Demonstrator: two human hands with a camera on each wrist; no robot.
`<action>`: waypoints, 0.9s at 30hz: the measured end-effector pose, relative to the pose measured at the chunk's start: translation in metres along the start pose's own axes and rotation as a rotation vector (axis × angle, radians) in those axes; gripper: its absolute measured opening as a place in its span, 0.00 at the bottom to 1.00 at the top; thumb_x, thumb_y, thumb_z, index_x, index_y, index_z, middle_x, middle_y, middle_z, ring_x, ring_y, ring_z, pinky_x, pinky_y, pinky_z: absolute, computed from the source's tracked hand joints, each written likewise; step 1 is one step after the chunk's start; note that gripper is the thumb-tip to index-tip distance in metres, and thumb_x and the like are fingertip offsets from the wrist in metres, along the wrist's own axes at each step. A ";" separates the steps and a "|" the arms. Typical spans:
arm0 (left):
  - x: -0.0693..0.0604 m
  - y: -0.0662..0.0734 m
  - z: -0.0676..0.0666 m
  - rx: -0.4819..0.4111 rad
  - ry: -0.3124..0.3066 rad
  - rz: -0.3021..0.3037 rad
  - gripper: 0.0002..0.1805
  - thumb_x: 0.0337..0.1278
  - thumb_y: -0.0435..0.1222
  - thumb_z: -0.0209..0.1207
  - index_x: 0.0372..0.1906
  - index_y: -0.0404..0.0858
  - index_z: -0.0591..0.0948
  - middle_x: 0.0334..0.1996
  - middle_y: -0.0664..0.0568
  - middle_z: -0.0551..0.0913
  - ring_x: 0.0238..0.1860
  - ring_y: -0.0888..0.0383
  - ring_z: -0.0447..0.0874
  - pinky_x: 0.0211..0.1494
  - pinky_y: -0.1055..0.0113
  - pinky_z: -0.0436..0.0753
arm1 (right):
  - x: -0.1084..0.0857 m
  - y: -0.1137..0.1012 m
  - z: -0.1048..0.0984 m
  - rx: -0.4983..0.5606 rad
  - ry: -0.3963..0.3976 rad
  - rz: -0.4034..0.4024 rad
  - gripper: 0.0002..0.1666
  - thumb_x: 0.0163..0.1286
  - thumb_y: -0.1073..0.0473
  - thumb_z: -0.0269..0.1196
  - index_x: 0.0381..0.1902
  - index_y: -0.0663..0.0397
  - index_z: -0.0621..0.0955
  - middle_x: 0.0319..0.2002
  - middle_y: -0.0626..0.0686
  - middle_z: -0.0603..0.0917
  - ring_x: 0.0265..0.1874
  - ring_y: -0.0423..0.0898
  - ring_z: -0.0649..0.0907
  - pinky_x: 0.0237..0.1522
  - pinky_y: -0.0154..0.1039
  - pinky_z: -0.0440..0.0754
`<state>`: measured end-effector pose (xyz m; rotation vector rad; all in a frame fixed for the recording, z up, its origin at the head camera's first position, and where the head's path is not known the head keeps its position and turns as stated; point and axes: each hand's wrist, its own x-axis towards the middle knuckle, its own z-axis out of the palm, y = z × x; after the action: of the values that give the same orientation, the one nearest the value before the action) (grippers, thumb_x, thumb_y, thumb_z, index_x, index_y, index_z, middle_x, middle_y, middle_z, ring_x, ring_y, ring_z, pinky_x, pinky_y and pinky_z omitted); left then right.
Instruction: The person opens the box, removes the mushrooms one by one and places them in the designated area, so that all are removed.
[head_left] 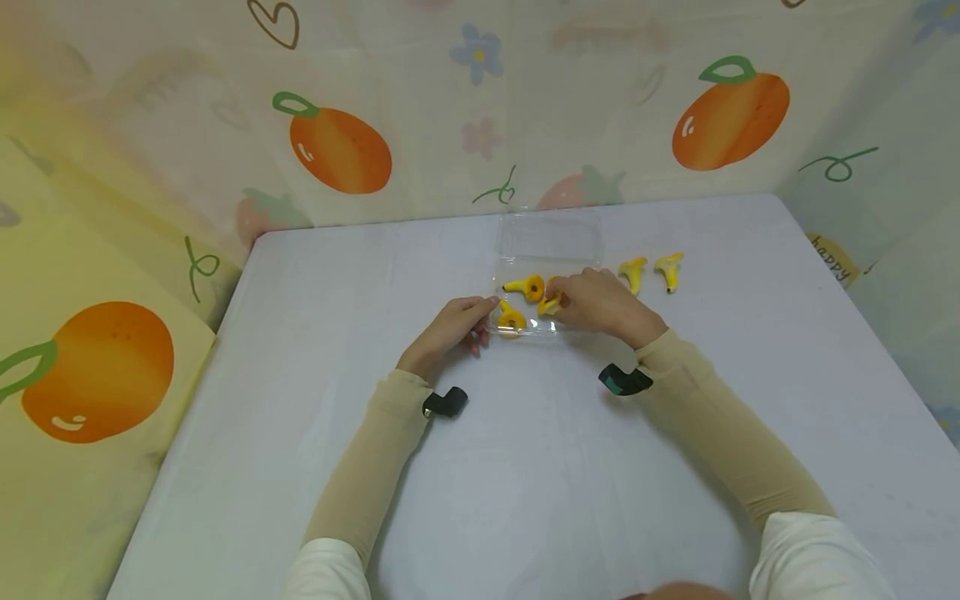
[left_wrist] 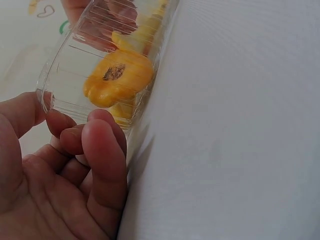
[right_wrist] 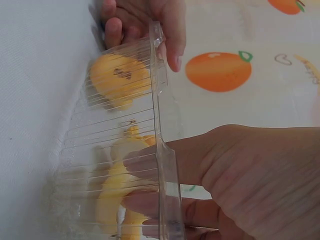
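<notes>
A clear plastic clamshell box [head_left: 531, 327] stands on the table with its lid [head_left: 551, 237] raised at the back. Inside lie several yellow trumpet-shaped mushrooms, among them one at the back left [head_left: 527, 288] and one in the front left corner [left_wrist: 119, 77]. My left hand [head_left: 455, 327] grips the box's left rim between thumb and fingers. Reaching over the rim into the box, my right hand [head_left: 597, 302] pinches a yellow mushroom [head_left: 550, 305] between thumb and fingers. The ribbed wall blurs those fingertips in the right wrist view.
Two more yellow mushrooms, one nearer [head_left: 633, 273] and one farther right [head_left: 669, 271], lie on the white-covered table [head_left: 480, 500] right of the box. A fruit-printed cloth [head_left: 420, 108] hangs behind the table.
</notes>
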<state>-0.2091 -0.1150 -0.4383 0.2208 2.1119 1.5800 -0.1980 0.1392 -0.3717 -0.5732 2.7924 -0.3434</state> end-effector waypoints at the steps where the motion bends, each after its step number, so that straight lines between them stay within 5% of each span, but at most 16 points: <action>1: 0.000 0.000 0.000 -0.001 0.000 -0.002 0.24 0.75 0.52 0.52 0.24 0.41 0.69 0.19 0.52 0.77 0.21 0.59 0.77 0.21 0.71 0.80 | -0.001 0.000 0.000 0.001 0.002 -0.002 0.21 0.71 0.47 0.65 0.58 0.49 0.83 0.42 0.53 0.86 0.43 0.54 0.79 0.48 0.48 0.73; 27: 0.000 -0.001 0.001 -0.013 -0.007 0.001 0.24 0.75 0.52 0.52 0.24 0.41 0.69 0.19 0.53 0.76 0.22 0.59 0.78 0.22 0.71 0.80 | -0.004 0.001 0.005 0.039 0.000 -0.005 0.20 0.72 0.54 0.63 0.60 0.49 0.82 0.50 0.55 0.88 0.47 0.54 0.84 0.53 0.51 0.79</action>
<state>-0.2082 -0.1141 -0.4393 0.2222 2.0963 1.5902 -0.1933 0.1407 -0.3758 -0.5717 2.7782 -0.3973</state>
